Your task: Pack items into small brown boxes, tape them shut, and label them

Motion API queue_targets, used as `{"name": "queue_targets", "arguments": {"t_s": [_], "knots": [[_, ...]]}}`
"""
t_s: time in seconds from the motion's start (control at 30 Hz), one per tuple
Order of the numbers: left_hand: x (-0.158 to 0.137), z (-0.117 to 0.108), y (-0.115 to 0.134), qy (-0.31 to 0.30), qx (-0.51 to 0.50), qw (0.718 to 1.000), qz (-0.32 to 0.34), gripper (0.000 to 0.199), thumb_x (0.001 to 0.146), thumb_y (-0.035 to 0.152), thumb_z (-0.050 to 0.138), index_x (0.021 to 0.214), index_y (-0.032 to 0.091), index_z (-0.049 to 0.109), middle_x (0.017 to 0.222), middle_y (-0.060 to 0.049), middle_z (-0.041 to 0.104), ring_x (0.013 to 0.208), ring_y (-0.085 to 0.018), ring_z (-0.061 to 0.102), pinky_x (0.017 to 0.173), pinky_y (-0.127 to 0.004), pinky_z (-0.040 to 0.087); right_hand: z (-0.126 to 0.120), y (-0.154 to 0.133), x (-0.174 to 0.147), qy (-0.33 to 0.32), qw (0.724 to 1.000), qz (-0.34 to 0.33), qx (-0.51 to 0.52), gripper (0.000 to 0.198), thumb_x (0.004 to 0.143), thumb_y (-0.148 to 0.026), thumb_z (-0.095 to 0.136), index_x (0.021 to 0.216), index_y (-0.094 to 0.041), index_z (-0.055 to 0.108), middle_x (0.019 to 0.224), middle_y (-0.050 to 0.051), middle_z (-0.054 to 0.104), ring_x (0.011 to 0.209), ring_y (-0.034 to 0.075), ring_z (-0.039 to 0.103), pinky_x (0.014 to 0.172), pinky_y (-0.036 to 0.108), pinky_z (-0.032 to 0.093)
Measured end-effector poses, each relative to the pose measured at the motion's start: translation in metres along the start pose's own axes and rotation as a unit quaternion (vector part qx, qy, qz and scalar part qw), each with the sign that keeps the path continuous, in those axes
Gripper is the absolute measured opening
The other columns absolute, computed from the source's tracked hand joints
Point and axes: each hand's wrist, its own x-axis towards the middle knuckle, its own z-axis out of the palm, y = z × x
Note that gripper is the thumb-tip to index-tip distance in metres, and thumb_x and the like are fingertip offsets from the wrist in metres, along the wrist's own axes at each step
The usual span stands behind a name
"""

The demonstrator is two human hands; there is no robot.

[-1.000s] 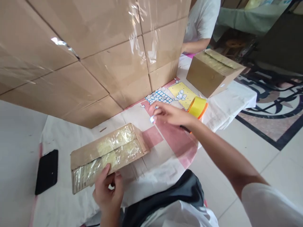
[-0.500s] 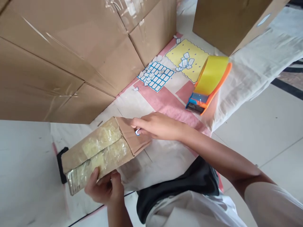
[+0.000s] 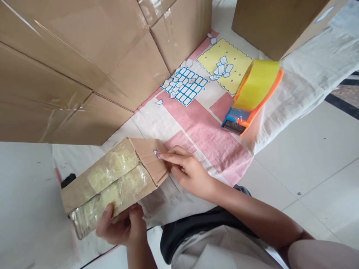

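A small cardboard box (image 3: 105,179), closed along its top with shiny clear tape, is tilted in front of me. My left hand (image 3: 122,224) grips its near lower side, thumb on the taped face. With the index finger stretched out, my right hand (image 3: 187,168) touches a small blue-edged white sticker (image 3: 157,154) on the box's right end. The other fingers of that hand are partly curled. Beyond lies a sheet of blue-bordered labels (image 3: 190,87) with loose label pieces on it.
Stacked, taped cartons (image 3: 112,56) form a wall at the left and back. A tape dispenser (image 3: 252,99) with yellow tape rests on the pink-and-white cloth (image 3: 202,130). Behind it is a yellow sheet (image 3: 210,56) bearing loose labels. Another carton (image 3: 260,26) stands at the back right.
My right hand has let go of the sticker, which now sits on the box end under the index finger. The box has shifted slightly left in view.
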Motion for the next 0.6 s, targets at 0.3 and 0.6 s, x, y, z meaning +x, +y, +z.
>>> {"name": "queue_targets", "arguments": {"t_s": [0.3,0.6], "knots": [[0.001,0.005,0.0,-0.003,-0.07,0.997,0.021,0.058,0.072,0.021,0.064,0.126,0.023,0.043,0.064,0.013,0.046,0.043,-0.01,0.046,0.051,-0.03,0.047,0.008,0.001,-0.016,0.034,0.999,0.005,0.002,0.076,0.082,0.002,0.049,0.146,-0.038,0.054,0.127,0.007,0.049,0.129,0.021,0.051,0.11,0.04,0.048],[0.014,0.009,0.022,-0.027,-0.245,0.969,0.03,0.048,0.072,0.002,0.062,0.117,0.019,0.055,0.052,0.015,0.055,0.036,-0.01,0.048,0.039,-0.025,0.045,0.009,0.015,0.0,-0.013,0.998,0.02,0.05,0.079,0.077,0.003,0.049,0.146,-0.037,0.054,0.128,0.008,0.049,0.124,0.022,0.052,0.091,0.035,0.056]]}}
